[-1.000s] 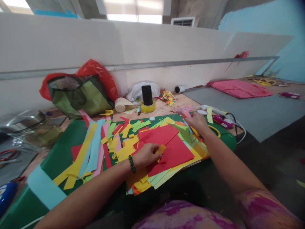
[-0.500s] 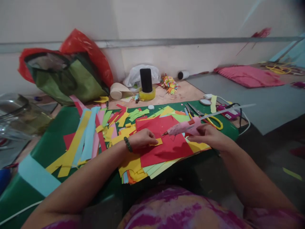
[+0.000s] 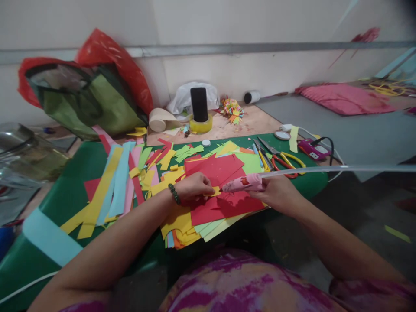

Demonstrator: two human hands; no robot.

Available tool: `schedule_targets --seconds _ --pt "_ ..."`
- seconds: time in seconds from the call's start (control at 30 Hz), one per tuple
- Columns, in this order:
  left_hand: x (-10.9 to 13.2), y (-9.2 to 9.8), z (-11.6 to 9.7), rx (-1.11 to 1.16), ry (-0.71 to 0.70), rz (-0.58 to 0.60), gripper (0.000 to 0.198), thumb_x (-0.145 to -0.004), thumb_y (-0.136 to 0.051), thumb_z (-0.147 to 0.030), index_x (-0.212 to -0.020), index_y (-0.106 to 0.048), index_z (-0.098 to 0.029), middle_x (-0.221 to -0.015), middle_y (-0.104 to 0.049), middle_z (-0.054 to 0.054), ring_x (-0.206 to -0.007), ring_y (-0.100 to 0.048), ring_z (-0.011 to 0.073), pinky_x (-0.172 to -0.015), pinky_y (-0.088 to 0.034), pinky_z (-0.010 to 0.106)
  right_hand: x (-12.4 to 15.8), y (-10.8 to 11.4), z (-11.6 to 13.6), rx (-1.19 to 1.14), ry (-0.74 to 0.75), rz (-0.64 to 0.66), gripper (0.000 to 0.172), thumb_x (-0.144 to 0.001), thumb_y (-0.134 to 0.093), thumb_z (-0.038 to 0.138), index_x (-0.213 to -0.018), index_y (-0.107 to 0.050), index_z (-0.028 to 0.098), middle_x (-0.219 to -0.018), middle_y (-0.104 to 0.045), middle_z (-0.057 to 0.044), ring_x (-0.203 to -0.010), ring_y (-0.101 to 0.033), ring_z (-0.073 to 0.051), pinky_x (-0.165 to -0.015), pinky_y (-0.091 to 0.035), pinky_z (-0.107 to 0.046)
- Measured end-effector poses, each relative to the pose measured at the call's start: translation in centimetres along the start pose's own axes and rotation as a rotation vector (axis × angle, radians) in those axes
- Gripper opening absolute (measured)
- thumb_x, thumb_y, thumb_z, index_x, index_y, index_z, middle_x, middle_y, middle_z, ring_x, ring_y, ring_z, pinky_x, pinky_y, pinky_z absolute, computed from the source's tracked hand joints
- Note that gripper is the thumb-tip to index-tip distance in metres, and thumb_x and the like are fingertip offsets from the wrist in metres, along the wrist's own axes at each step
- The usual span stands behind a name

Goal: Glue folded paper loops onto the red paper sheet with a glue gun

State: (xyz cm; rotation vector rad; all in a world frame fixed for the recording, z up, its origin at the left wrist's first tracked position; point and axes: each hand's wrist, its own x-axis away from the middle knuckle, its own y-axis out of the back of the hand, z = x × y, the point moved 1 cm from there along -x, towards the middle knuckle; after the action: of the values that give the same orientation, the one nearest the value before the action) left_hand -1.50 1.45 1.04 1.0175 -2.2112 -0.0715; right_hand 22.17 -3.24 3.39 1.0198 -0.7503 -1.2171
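My left hand point(image 3: 194, 187) pinches a small yellow paper piece point(image 3: 215, 191) over a red paper sheet point(image 3: 224, 203). My right hand point(image 3: 276, 193) grips a pink glue gun point(image 3: 243, 183) with a long clear glue stick point(image 3: 338, 169) trailing out to the right. The gun's nozzle points left and nearly touches the yellow piece. Under both hands lies a stack of coloured paper sheets point(image 3: 186, 227) on a green mat point(image 3: 48, 255).
Long paper strips point(image 3: 110, 186) lie left of the stack. Scissors point(image 3: 282, 159), a pink device with a cable point(image 3: 313, 149), a phone point(image 3: 199, 105) standing in a yellow tape roll point(image 3: 201, 126), a paper star point(image 3: 232, 110) and a red and green bag point(image 3: 87, 95) sit farther back.
My right hand picked up the glue gun from the back right and brought its nozzle to the yellow piece held by my left hand. The view tilted down.
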Motion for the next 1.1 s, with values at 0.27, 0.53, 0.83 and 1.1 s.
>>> schedule_targets --seconds 0.27,0.53,0.83,1.1 --pt "0.2 -0.1 -0.2 -0.009 -0.012 -0.006 0.024 -0.071 -0.062 -0.023 -0.050 -0.052 -0.015 -0.043 -0.056 -0.002 -0.032 -0.040 0.0059 -0.035 -0.029 0.018 -1.0 0.1 1.4 0.310 -0.060 0.031 0.021 -0.073 -0.061 0.036 -0.059 -0.066 0.022 -0.056 -0.065 -0.003 -0.052 -0.056 -0.015 -0.048 -0.027 -0.024" --pt "0.1 -0.2 -0.1 -0.004 -0.017 -0.005 0.022 -0.072 -0.061 -0.019 -0.051 -0.053 -0.015 -0.043 -0.056 -0.002 -0.030 -0.040 0.0063 -0.033 -0.028 0.019 -0.9 -0.3 1.1 0.292 -0.029 0.025 0.020 -0.076 -0.059 0.036 -0.076 -0.074 0.023 -0.071 -0.073 -0.004 -0.061 -0.062 -0.018 -0.051 -0.030 -0.024" --pt "0.4 -0.2 -0.5 -0.012 -0.012 0.007 0.022 -0.074 -0.060 -0.017 -0.053 -0.054 -0.015 -0.042 -0.055 -0.002 -0.032 -0.042 0.0060 -0.034 -0.030 0.017 -0.6 0.0 1.3 0.349 -0.029 0.103 0.023 -0.074 -0.059 0.036 -0.060 -0.066 0.020 -0.061 -0.068 -0.004 -0.056 -0.057 -0.017 -0.051 -0.027 -0.025" --pt "0.1 -0.2 -0.2 -0.015 -0.011 0.002 0.023 -0.074 -0.062 -0.020 -0.053 -0.054 -0.015 -0.043 -0.056 -0.002 -0.032 -0.042 0.0063 -0.035 -0.030 0.018 -1.2 -0.1 1.8 0.336 -0.026 0.083 0.022 -0.077 -0.058 0.037 -0.068 -0.070 0.021 -0.069 -0.072 -0.006 -0.062 -0.061 -0.019 -0.054 -0.030 -0.026"
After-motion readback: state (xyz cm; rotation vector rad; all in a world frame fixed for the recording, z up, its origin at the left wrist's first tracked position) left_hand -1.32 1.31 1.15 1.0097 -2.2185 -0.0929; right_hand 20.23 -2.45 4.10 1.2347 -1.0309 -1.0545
